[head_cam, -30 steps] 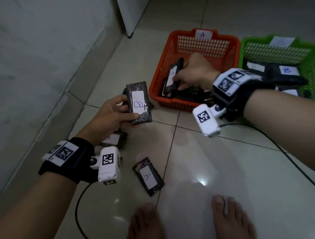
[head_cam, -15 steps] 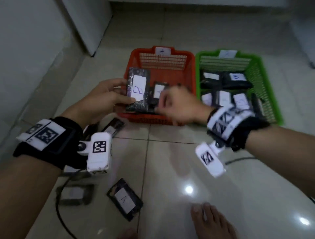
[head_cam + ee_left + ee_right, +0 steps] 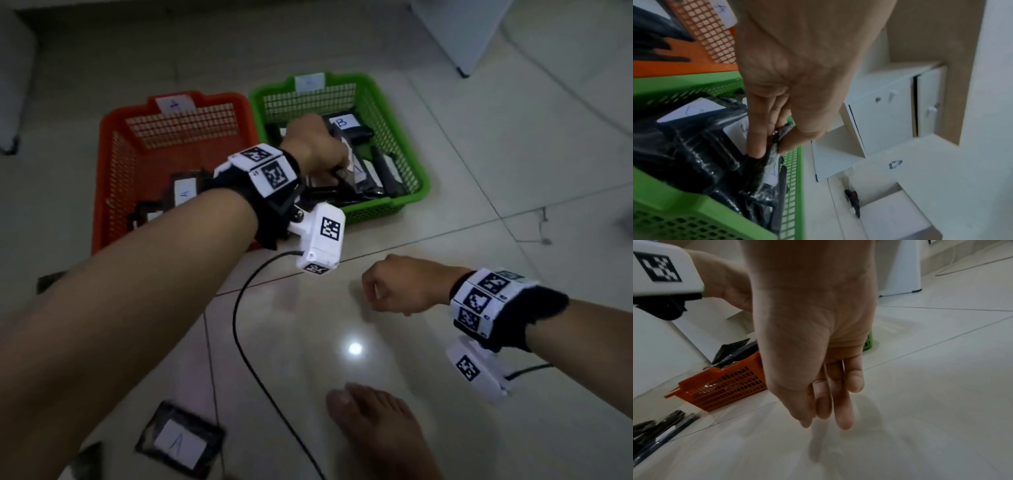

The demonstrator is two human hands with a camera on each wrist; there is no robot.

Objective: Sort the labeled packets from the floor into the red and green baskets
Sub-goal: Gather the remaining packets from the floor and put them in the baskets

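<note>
My left hand (image 3: 318, 147) reaches across into the green basket (image 3: 407, 154) and pinches the top edge of a dark packet (image 3: 766, 170) with a white label. The packet hangs among the other dark packets in there, one marked B (image 3: 342, 122). In the left wrist view the fingers (image 3: 756, 142) and thumb clamp the packet's rim. My right hand (image 3: 380, 291) hovers over the floor tiles with relaxed fingers (image 3: 842, 418) and holds nothing. The red basket (image 3: 113, 178) holds packets, one marked A (image 3: 185, 192). Another A packet (image 3: 178, 442) lies on the floor near me.
A dark packet corner (image 3: 89, 462) shows at the bottom left edge. A bare foot (image 3: 373, 428) stands on the tiles near a black cable (image 3: 246, 359). White cabinets (image 3: 890, 113) stand beyond the baskets. Open tile floor lies to the right.
My left hand has carried the B packet from in front of the red basket into the green basket. My right hand has left the red basket, empty, and dropped towards the floor.
</note>
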